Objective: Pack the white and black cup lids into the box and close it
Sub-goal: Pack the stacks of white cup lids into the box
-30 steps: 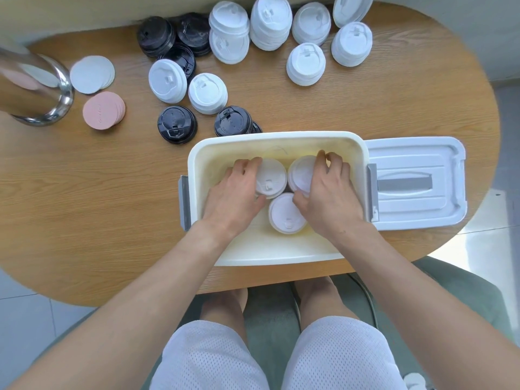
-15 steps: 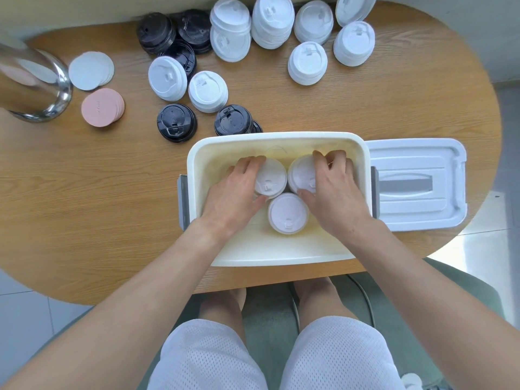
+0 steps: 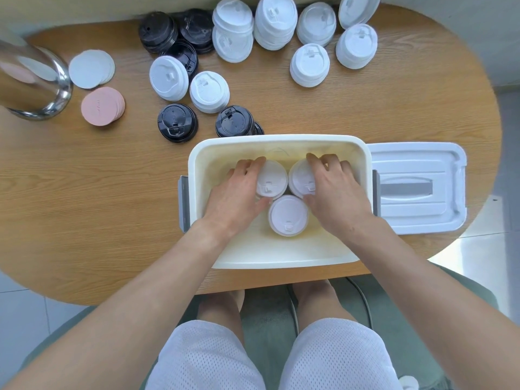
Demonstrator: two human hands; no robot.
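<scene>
The open cream box (image 3: 277,143) stands at the table's near edge with three stacks of white lids inside. My left hand (image 3: 236,195) curls around the left stack (image 3: 271,180). My right hand (image 3: 334,192) lies over the right stack (image 3: 299,175). A third stack (image 3: 288,215) stands free between my thumbs. The box's white cover (image 3: 416,190) lies flat to the right. More white lid stacks (image 3: 275,22) and black lid stacks (image 3: 177,126) stand on the table behind the box.
A steel container (image 3: 31,83) stands at the far left, with white discs (image 3: 91,68) and pink discs (image 3: 102,105) beside it. The wooden table (image 3: 92,192) is oval; my knees and a green seat lie below its near edge.
My right hand has slid a little to the right over its stack, and both hands have shifted slightly toward the box's far wall. The lids outside have not moved.
</scene>
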